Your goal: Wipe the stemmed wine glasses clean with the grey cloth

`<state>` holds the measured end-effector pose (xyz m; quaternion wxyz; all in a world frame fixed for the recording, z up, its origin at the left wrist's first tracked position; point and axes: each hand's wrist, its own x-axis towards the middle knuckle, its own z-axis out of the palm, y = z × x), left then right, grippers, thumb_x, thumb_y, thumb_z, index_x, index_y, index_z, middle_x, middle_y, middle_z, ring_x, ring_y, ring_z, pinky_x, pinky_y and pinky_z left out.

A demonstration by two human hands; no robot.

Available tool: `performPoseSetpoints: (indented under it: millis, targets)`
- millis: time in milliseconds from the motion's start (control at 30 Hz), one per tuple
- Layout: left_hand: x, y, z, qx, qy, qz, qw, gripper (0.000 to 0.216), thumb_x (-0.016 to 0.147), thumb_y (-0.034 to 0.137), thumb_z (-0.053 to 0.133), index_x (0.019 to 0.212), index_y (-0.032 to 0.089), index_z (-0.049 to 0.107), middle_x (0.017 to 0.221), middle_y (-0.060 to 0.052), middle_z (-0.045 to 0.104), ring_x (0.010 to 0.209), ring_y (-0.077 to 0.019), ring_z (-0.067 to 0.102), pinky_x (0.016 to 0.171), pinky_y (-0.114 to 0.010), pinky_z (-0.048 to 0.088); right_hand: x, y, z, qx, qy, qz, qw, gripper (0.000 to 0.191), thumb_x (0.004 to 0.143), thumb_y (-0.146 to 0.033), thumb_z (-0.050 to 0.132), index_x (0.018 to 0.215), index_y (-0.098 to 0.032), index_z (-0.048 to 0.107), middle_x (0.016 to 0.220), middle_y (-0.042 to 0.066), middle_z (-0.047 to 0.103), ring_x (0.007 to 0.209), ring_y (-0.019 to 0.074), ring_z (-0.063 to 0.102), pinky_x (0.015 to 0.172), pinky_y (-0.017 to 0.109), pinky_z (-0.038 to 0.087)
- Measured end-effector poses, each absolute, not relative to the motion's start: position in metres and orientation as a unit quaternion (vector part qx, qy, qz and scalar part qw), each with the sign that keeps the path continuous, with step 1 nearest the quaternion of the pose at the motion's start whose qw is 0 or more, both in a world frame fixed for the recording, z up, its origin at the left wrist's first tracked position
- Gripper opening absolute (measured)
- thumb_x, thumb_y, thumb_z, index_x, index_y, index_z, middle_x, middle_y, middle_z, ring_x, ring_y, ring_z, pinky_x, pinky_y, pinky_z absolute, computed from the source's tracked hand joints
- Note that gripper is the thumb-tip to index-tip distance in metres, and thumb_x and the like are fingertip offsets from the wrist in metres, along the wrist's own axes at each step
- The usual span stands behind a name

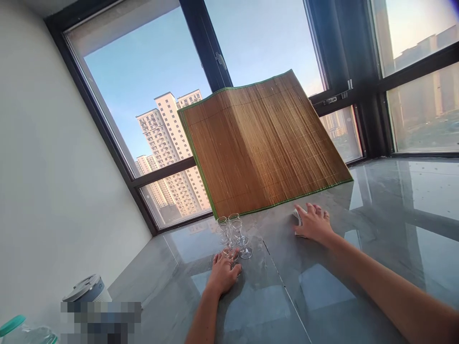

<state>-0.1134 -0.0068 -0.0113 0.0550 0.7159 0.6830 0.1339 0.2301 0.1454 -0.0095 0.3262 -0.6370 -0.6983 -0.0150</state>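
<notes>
Clear stemmed glasses [235, 226] stand clustered on the counter [258, 310], the left hand [224, 273] at the nearest — whether its fingers grip it, I cannot tell. The right hand [316, 226] curls its fingers around a small white object [297, 217] — mostly hidden — near the slatted mat [265, 148].

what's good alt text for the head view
A person's left hand is at clear stemmed glasses on a grey surface, while the right hand partly covers a small pale item; a brown, green-edged mat stands behind, before windows.
</notes>
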Motion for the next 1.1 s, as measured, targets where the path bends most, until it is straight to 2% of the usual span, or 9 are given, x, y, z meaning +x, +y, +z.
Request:
performPoseSetpoints:
  millis: [100, 167, 300, 433, 567, 767, 900, 967, 1100]
  targets:
    - [-0.115, -0.006, -0.012, 0.706, 0.686, 0.162, 0.069, 0.059, 0.085, 0.039, 0.048, 0.144, 0.029, 0.05, 0.153, -0.004, 0.043, 0.147, -0.0261, 0.026, 0.121, -0.046, 0.012, 0.242, 0.152, -0.019, -0.661, -0.72, 0.051, 0.204, 0.068, 0.078, -0.051, 0.061, 0.139, -0.025, 0.047, 0.143, 0.021, 0.041, 0.131, 0.048, 0.035, 0.094, 0.064, 0.037]
    - [-0.116, -0.005, -0.013, 0.698, 0.687, 0.187, 0.082, 0.057, 0.085, 0.038, 0.049, 0.141, 0.028, 0.053, 0.153, -0.005, 0.043, 0.146, -0.0265, 0.027, 0.121, -0.045, 0.014, 0.239, 0.156, -0.02, -0.633, -0.753, 0.061, 0.17, 0.056, 0.086, -0.043, 0.052, 0.138, -0.024, 0.047, 0.138, 0.02, 0.047, 0.127, 0.045, 0.043, 0.09, 0.06, 0.042]
    - [-0.119, -0.003, -0.015, 0.685, 0.682, 0.238, 0.092, 0.051, 0.085, 0.038, 0.05, 0.133, 0.025, 0.061, 0.152, -0.007, 0.044, 0.145, -0.0262, 0.03, 0.12, -0.043, 0.02, 0.229, 0.157, -0.019, -0.585, -0.793, 0.049, 0.164, 0.04, 0.089, -0.025, 0.045, 0.128, -0.022, 0.055, 0.128, 0.016, 0.055, 0.12, 0.0383, 0.049, 0.087, 0.049, 0.044]
    - [-0.123, 0.001, -0.02, 0.679, 0.679, 0.264, 0.092, 0.044, 0.082, 0.038, 0.053, 0.123, 0.027, 0.066, 0.145, -0.006, 0.053, 0.143, -0.0256, 0.035, 0.119, -0.041, 0.024, 0.227, 0.155, -0.015, -0.545, -0.82, 0.044, 0.171, 0.042, 0.083, -0.013, 0.046, 0.122, -0.023, 0.059, 0.121, 0.013, 0.059, 0.111, 0.0313, 0.054, 0.081, 0.038, 0.044]
    - [-0.125, 0.004, -0.023, 0.682, 0.668, 0.278, 0.103, 0.041, 0.081, 0.035, 0.053, 0.118, 0.029, 0.069, 0.14, -0.005, 0.057, 0.139, -0.0246, 0.04, 0.118, -0.04, 0.025, 0.224, 0.152, -0.01, -0.517, -0.835, 0.049, 0.182, 0.042, 0.081, -0.008, 0.047, 0.117, -0.022, 0.062, 0.115, 0.011, 0.062, 0.108, 0.0276, 0.056, 0.079, 0.032, 0.042]
    - [-0.125, 0.005, -0.02, 0.694, 0.655, 0.275, 0.121, 0.04, 0.079, 0.031, 0.051, 0.113, 0.029, 0.072, 0.137, -0.004, 0.06, 0.135, -0.0252, 0.044, 0.116, -0.037, 0.029, 0.217, 0.15, -0.007, -0.493, -0.844, 0.064, 0.198, 0.037, 0.09, -0.017, 0.041, 0.121, -0.022, 0.061, 0.117, 0.013, 0.063, 0.105, 0.0262, 0.059, 0.076, 0.032, 0.041]
    - [-0.125, 0.005, -0.018, 0.691, 0.655, 0.28, 0.123, 0.041, 0.078, 0.03, 0.051, 0.113, 0.028, 0.072, 0.136, -0.005, 0.061, 0.134, -0.0253, 0.045, 0.115, -0.036, 0.029, 0.213, 0.148, -0.006, -0.5, -0.828, 0.081, 0.239, 0.047, 0.095, -0.032, 0.039, 0.14, -0.024, 0.045, 0.121, 0.013, 0.063, 0.108, 0.0282, 0.06, 0.079, 0.034, 0.042]
    - [-0.124, 0.004, -0.018, 0.687, 0.657, 0.286, 0.121, 0.041, 0.078, 0.03, 0.052, 0.114, 0.028, 0.072, 0.136, -0.005, 0.061, 0.135, -0.0252, 0.045, 0.115, -0.036, 0.029, 0.21, 0.147, -0.006, -0.507, -0.821, 0.089, 0.247, 0.052, 0.095, -0.041, 0.039, 0.144, -0.025, 0.041, 0.117, 0.013, 0.065, 0.106, 0.029, 0.062, 0.079, 0.035, 0.043]
    - [-0.122, 0.003, -0.018, 0.683, 0.66, 0.289, 0.123, 0.041, 0.078, 0.029, 0.051, 0.114, 0.027, 0.072, 0.137, -0.005, 0.06, 0.136, -0.0246, 0.044, 0.116, -0.036, 0.027, 0.207, 0.145, -0.006, -0.512, -0.823, 0.089, 0.23, 0.057, 0.088, -0.054, 0.048, 0.139, -0.026, 0.048, 0.113, 0.015, 0.066, 0.106, 0.0303, 0.061, 0.084, 0.038, 0.043]
